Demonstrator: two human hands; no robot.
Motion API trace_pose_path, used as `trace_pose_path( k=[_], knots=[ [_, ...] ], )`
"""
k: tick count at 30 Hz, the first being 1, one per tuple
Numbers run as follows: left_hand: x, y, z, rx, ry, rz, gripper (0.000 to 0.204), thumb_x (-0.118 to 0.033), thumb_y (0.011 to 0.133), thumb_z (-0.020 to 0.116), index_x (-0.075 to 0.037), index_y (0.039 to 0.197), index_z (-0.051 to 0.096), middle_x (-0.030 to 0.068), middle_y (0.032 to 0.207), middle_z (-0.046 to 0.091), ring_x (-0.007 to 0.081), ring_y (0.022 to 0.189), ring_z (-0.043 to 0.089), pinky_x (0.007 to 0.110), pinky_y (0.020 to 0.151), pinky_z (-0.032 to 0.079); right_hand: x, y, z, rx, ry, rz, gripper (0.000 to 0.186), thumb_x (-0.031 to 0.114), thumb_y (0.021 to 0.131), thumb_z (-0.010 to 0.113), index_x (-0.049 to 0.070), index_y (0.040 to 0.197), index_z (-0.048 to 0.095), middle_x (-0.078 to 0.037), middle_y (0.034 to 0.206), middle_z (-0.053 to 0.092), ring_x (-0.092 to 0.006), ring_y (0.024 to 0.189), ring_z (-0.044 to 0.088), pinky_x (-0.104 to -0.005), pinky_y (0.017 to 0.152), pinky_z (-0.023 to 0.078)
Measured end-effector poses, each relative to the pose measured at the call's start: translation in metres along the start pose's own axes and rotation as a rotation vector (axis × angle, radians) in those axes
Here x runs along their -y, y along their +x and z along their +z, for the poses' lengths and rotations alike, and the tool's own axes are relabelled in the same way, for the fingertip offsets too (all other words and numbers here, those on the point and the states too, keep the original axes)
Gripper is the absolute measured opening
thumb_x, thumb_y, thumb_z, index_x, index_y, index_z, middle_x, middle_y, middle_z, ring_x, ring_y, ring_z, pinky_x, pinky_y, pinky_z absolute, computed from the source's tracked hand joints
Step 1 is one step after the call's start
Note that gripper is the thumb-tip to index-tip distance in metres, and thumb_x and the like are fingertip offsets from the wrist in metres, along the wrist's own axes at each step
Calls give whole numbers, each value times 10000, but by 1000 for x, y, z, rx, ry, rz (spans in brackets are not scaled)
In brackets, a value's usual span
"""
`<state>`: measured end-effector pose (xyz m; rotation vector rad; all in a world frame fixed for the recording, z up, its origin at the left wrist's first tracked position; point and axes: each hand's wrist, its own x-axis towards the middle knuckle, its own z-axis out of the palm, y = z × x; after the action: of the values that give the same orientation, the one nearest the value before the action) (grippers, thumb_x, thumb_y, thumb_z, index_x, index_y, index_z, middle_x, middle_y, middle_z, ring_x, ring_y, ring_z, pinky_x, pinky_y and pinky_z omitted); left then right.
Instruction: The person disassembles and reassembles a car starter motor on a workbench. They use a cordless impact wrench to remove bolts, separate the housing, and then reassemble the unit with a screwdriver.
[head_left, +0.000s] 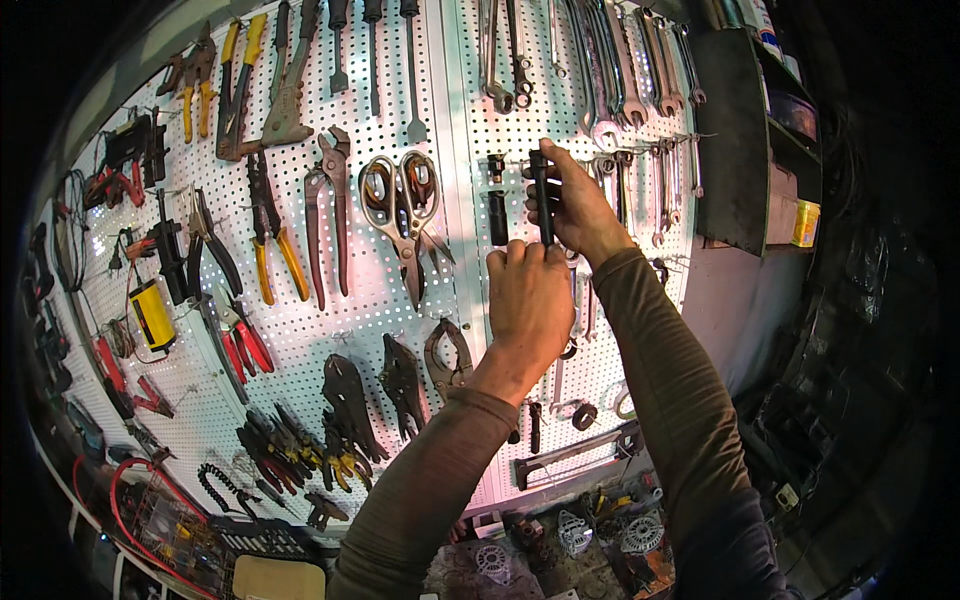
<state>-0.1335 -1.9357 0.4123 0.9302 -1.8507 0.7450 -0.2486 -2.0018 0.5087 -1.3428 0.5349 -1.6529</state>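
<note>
**Both hands on a black rod tool at the pegboard**

The white pegboard (300, 330) carries hanging tools across its whole face. Near its centre hang large scissors (403, 215); left of them, red-handled pincers (330, 215) and yellow-handled pliers (272, 235). A row of wrenches (610, 60) hangs along the upper right edge, directly above the hands. Black locking pliers (400, 385) hang toward the lower edge. A dark shelf unit (750, 140) adjoins the right edge of the pegboard.

The black rod tool (541, 195) stands upright against the right half of the pegboard, just right of the scissors.

The right hand (575, 205) has its grip closed around the upper part of the rod, thumb at the top end. The left hand (528, 295) has its grip closed on the lower end, fingers curled, directly beneath the right hand and touching it
</note>
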Motion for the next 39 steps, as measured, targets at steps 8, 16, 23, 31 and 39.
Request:
trace_pose_path(
  k=[8, 16, 23, 31, 39],
  knots=[
    [5, -6, 11, 30, 64, 35, 230, -177, 929, 625, -18, 1024, 762, 127, 1009, 742, 286, 1059, 607, 472, 976, 382, 13, -4, 2, -64, -134, 25, 408, 495, 976, 716, 102, 905, 635, -24, 725, 609, -148, 551, 544, -305, 472, 458],
    [1, -10, 9, 83, 76, 28, 264, -212, 954, 622, -20, 1089, 745, 129, 1063, 719, 290, 1098, 591, 505, 1009, 356, 26, -17, 12, -131, -134, 23, 481, 521, 966, 731, 52, 899, 648, -33, 703, 590, -154, 561, 529, -302, 458, 444],
    [2, -12, 4, 157, 45, 14, 321, -201, 937, 646, -20, 1198, 694, 131, 1127, 695, 295, 1157, 575, 522, 1042, 331, 37, -30, 8, -59, -142, 36, 489, 485, 1012, 679, -4, 982, 673, -46, 714, 597, -154, 572, 533, -293, 486, 474],
    [-2, -16, -16, 53, -123, -67, 351, -173, 916, 671, -15, 1229, 696, 154, 1199, 683, 327, 1199, 572, 514, 1085, 333, 35, -63, 4, -73, -31, 94, 355, 324, 1090, 563, -18, 1094, 659, -74, 798, 623, -171, 624, 562, -306, 542, 510],
    [-28, -110, -103, 184, -1316, -589, 463, -350, 1043, 623, 41, 1286, 672, 81, 1054, 738, 154, 902, 704, 310, 800, 564, 26, -220, -19, 153, 184, 45, 240, 58, 1046, 541, -106, 1221, 555, -233, 1098, 699, -344, 1015, 733, -417, 933, 622]
  ],
)
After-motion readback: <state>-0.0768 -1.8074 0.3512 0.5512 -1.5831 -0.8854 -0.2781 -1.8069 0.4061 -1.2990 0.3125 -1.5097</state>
